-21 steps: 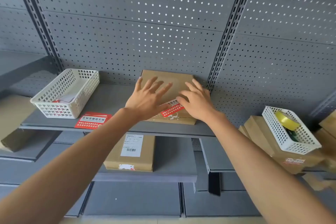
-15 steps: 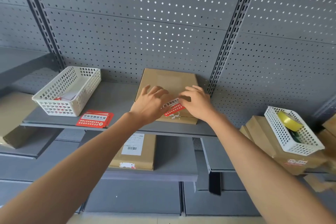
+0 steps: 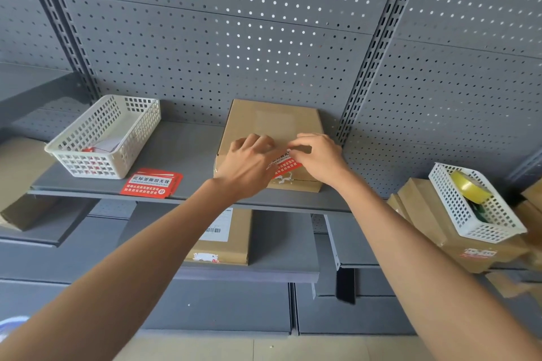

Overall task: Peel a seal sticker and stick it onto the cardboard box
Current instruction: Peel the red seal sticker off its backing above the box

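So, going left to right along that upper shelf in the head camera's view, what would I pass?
White basket → stack of red seal stickers → left hand → red sticker on the cardboard box → right hand → tilted basket holding a yellow tape roll, off the shelf's right end.

"此标签撕毁无效" on the red sticker stack (image 3: 150, 184).

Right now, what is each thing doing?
Cardboard box: closed, flat on shelf.
Red sticker: on the box, pressed by both hands.
Left hand: on sticker.
Right hand: on sticker.
Sticker sheets: lying on shelf.
Left basket: upright.
Tape roll: inside right basket.
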